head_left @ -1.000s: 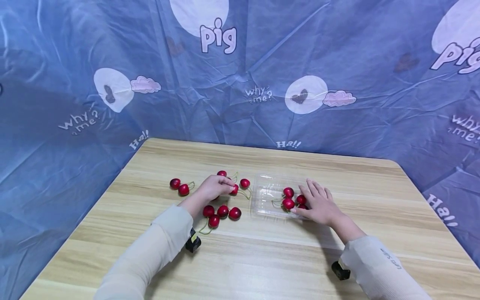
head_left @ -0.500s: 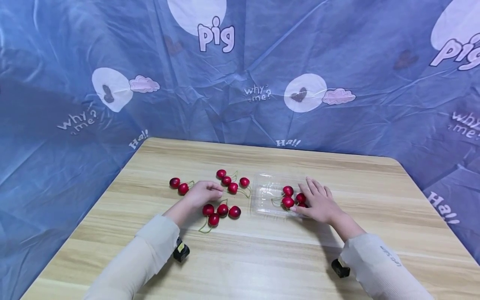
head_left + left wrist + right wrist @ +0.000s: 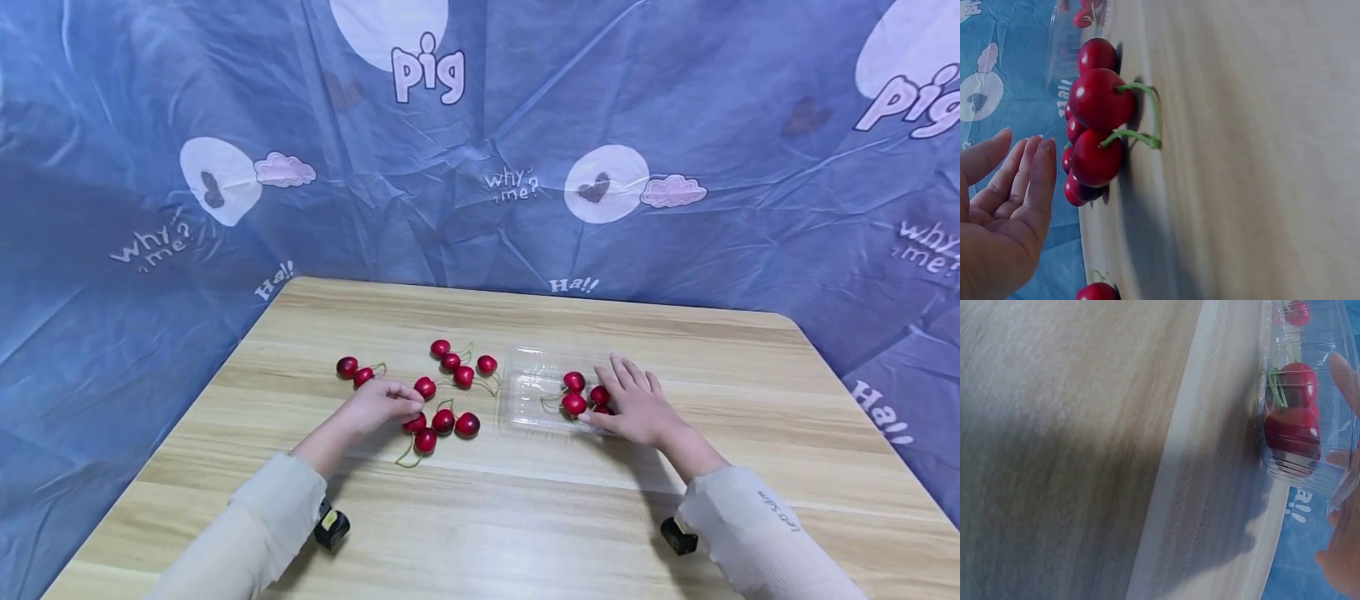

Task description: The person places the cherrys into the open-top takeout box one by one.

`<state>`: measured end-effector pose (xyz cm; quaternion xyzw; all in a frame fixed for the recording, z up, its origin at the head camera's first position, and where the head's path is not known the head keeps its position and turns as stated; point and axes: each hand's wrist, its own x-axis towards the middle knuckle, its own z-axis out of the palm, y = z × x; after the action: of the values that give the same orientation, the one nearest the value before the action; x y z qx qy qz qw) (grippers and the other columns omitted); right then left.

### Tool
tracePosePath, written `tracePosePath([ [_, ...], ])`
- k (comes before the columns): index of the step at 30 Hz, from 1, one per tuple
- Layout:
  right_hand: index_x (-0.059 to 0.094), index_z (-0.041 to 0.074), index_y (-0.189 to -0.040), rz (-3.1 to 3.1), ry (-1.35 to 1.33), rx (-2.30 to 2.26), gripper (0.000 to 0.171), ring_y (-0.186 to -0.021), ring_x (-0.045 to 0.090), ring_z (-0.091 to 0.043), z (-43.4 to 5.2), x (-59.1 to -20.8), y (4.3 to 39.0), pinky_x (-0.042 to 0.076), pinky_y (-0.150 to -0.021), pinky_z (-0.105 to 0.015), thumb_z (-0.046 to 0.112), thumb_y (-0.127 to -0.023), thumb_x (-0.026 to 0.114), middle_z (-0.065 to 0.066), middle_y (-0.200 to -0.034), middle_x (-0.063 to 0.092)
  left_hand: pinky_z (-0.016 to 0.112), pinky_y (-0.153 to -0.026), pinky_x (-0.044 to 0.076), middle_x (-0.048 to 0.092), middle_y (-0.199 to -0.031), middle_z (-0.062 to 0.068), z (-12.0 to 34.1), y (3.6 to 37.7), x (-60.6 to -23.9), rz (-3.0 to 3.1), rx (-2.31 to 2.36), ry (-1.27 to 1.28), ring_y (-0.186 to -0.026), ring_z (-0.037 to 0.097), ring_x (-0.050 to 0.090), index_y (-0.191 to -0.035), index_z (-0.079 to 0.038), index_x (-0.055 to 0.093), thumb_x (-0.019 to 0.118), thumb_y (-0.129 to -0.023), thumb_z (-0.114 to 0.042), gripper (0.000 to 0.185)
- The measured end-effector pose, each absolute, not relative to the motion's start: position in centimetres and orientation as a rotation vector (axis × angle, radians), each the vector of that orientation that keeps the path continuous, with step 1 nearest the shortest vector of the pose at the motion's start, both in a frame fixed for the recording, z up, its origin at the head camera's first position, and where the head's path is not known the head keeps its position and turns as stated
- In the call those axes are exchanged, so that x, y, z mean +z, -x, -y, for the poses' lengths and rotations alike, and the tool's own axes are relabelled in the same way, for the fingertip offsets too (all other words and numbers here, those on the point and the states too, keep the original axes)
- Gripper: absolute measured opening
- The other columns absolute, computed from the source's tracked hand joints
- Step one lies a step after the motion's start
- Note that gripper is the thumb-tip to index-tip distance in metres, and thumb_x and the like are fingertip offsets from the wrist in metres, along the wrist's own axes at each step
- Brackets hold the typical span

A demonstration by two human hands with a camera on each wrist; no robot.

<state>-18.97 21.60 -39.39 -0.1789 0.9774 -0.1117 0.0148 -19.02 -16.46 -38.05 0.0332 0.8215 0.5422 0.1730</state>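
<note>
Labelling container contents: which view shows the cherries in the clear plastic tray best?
Head view: cherries in the clear plastic tray all show beside the right hand. Right wrist shows two close, distorted through the wall. Left wrist catches only a far glimpse.

Head view high, facing down onto wooden table (image 3: 525,508); wrist views near, low at tabletop, sharing clear plastic tray (image 3: 525,392) (image 3: 1310,394).
</note>
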Motion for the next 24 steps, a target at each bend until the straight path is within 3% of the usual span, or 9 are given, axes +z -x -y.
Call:
tracePosePath([
  [24, 0.029, -0.002, -0.131, -3.042, 0.557, -0.354, 0.084, -0.123, 0.01, -0.041, -21.5, -39.3, 18.9, 0.007, -0.096, -0.06, 0.057, -0.076, 0.051, -0.027, -0.137, 0.014, 0.027, -0.066, 0.052, 0.057, -0.073, 0.003, 18.2, 16.6, -40.1, -2.202, 1.441, -0.152, -0.067, 0.011, 0.056, -0.085, 0.01, 0.057, 0.061, -0.074, -0.001, 0.016],
])
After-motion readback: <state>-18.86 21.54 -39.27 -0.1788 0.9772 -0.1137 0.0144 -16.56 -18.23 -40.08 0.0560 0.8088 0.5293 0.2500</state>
